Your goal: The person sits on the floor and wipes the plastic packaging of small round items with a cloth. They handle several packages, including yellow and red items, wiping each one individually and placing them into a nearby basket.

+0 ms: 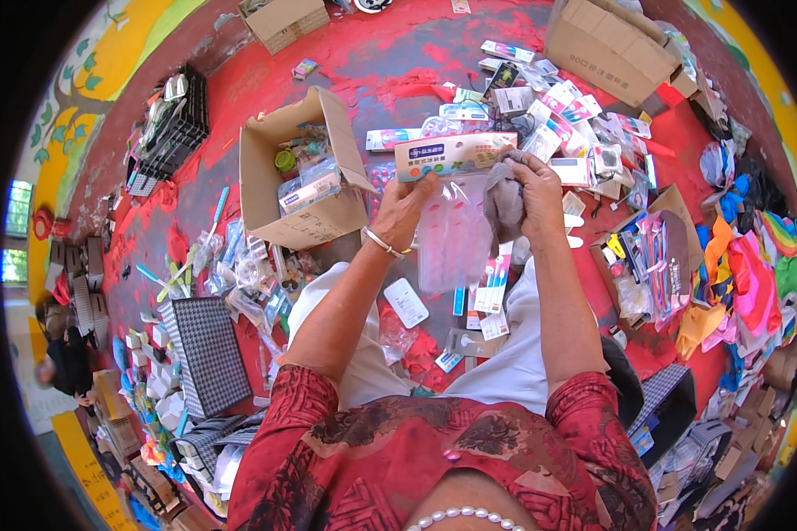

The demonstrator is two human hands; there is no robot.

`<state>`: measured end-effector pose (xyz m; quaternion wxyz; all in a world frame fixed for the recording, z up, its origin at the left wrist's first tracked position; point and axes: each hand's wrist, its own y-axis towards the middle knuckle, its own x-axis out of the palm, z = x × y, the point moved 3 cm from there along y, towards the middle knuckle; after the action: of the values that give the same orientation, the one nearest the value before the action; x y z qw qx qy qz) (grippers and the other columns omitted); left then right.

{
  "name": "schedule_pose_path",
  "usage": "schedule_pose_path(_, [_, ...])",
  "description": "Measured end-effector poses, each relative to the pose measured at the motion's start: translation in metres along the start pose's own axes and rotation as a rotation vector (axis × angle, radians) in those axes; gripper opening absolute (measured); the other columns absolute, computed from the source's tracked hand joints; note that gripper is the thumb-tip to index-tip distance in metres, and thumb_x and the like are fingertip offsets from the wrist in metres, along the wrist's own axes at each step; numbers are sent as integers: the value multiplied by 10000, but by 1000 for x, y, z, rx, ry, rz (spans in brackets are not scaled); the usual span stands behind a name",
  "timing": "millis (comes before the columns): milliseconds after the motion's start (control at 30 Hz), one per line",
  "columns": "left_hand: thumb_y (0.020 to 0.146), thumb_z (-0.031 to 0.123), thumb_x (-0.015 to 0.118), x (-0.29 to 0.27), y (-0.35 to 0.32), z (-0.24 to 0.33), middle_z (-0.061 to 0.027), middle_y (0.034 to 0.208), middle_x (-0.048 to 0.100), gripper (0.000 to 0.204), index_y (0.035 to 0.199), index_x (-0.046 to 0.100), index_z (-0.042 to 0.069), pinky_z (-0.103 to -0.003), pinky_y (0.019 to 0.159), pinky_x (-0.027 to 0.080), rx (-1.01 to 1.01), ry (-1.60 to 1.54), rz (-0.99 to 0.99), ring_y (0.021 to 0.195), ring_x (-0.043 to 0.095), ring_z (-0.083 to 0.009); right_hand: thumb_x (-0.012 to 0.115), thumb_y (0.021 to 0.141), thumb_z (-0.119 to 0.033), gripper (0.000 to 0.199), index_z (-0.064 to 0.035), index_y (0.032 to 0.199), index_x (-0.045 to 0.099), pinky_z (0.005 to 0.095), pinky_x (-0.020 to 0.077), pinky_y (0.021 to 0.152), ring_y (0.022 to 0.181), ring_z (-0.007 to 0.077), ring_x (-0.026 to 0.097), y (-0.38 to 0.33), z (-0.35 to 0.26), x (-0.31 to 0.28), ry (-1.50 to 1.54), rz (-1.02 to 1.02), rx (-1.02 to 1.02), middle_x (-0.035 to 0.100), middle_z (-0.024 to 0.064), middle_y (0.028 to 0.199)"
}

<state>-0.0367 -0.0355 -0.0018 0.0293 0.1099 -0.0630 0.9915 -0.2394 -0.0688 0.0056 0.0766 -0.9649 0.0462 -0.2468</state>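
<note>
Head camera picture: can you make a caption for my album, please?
Left grip holding a clear packet, right grip clutching a grey cloth, above a red-patched floor.

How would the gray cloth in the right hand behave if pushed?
The gray cloth is likely floppy: it bunches in creases and droops from the right hand. It is probably light, being no bigger than a small bundle. Its crumpled, irregular shape makes rolling unlikely.

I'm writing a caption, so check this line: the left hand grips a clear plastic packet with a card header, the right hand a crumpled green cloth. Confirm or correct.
Wrong colour: the crumpled cloth in the right hand is grey, not green, as the head view shows. The left hand does grip the packet.
</note>
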Motion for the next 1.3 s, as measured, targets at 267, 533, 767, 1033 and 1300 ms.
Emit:
schedule_pose_path(267, [914,282,534,3,-1,-7,-5,875,566,298,1021,589,9,-234,700,401,-124,-4,133,779,473,-72,622,841,-158,183,-35,975,594,228,459,674,753,97,560,-16,-35,24,-129,293,-388,609,32,874])
schedule_pose_path(533, [914,223,537,16,-12,-7,7,866,604,237,939,618,1,-227,699,427,-16,-21,-115,815,526,-61,645,725,-47,270,-103,987,618,354,470,740,862,306,568,-18,-9,37,-1111,-11,-805,519,122,1003])
schedule_pose_path(767, [911,276,559,-5,-2,-11,42,808,562,250,869,618,37,-228,621,379,-152,-114,52,674,456,-48,625,794,-128,164,-80,951,631,368,465,739,838,297,581,-12,-49,17,-1009,376,-767,574,122,914])
schedule_pose_path(1033, [873,125,581,13,-11,-33,-17,911,611,215,1037,589,-13,-232,648,450,11,209,-55,768,558,-84,637,750,-175,193,-117,935,630,362,492,682,864,287,594,-38,11,74,-1036,-290,-704,534,101,957])
schedule_pose_path(1300, [898,197,577,-15,5,-16,-13,847,618,204,939,616,0,-230,639,453,-149,-193,188,721,557,-85,620,777,-195,206,-79,945,648,386,471,719,857,320,585,-2,-30,7,-1293,336,-494,585,135,911])
